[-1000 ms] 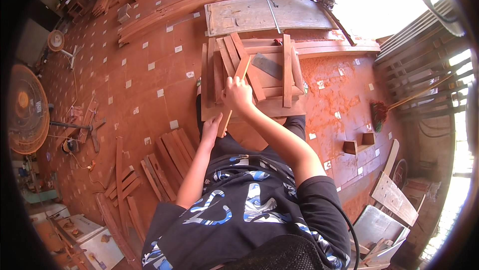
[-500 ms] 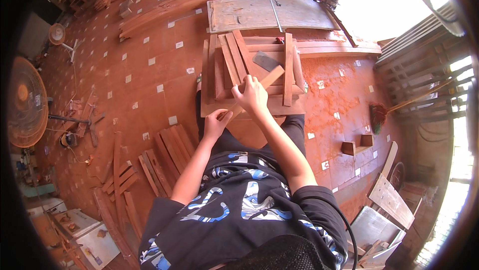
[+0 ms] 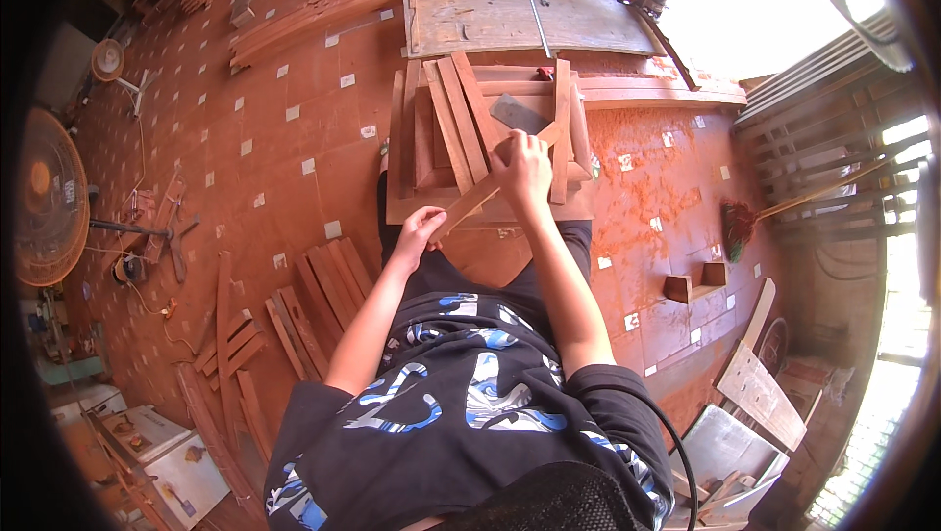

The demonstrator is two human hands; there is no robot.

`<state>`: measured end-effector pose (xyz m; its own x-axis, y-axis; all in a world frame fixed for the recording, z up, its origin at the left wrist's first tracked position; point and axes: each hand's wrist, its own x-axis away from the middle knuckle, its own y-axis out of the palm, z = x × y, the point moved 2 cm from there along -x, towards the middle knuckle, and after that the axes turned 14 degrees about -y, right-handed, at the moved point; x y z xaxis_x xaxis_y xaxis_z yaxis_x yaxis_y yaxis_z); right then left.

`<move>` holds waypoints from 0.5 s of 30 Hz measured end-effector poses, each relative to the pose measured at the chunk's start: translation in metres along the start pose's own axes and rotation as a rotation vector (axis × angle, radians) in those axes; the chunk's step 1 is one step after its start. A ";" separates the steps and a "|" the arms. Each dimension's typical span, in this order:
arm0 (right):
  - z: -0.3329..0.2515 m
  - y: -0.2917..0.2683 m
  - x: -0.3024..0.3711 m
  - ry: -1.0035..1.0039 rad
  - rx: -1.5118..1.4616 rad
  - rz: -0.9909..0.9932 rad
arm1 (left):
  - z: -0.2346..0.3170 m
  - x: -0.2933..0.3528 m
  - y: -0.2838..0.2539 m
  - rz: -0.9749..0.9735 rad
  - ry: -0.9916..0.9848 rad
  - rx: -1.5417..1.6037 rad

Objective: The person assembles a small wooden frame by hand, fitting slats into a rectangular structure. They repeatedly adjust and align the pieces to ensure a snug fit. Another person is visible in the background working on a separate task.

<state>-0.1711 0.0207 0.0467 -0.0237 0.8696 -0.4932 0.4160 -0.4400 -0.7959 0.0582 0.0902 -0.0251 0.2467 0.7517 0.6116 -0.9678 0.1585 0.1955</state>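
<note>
A slim wooden strip [image 3: 469, 205] slants from near my lap up to the right over a stack of wooden frames. My left hand [image 3: 420, 234] pinches its lower end between thumb and fingers. Farther up, my right hand [image 3: 527, 170] is closed over the strip, its fingers curled round a small brownish piece I cannot make out. Beneath the hands, the wooden frames [image 3: 424, 144] form a low work surface. Several loose strips [image 3: 454, 119] lie on its left, one more strip [image 3: 562, 104] on its right. A flat grey plate [image 3: 517, 114] rests between them.
Beyond the frames lies a broad wooden board [image 3: 510, 26] with a metal rule on it; a person's feet are behind. More strips [image 3: 338, 276] lie on the floor at left, near a fan [image 3: 44, 193]. At right are wood shavings [image 3: 632, 178], a broom [image 3: 740, 227] and a small wooden piece [image 3: 694, 286].
My right hand has slid up and to the right along the strip. My left hand still grips the lower end, slightly shifted left. The whole view has moved slightly.
</note>
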 end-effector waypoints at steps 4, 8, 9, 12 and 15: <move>0.017 -0.006 0.005 0.040 0.012 0.076 | -0.003 -0.001 -0.003 -0.042 -0.080 -0.067; -0.010 -0.004 0.017 -0.087 -0.036 -0.124 | -0.006 -0.003 0.002 -0.008 -0.052 -0.131; -0.027 -0.003 0.022 -0.108 -0.103 -0.193 | -0.008 -0.006 0.000 -0.017 -0.046 -0.118; -0.076 0.010 0.046 -0.282 -0.178 -0.207 | -0.019 -0.014 -0.009 -0.046 -0.057 -0.043; -0.092 0.000 0.044 -0.251 -0.215 -0.290 | -0.013 -0.011 -0.007 -0.044 -0.081 0.031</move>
<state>-0.0886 0.0797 0.0567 -0.3768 0.8573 -0.3508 0.5382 -0.1057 -0.8362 0.0618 0.0894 -0.0434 0.2930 0.6902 0.6617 -0.9544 0.1694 0.2458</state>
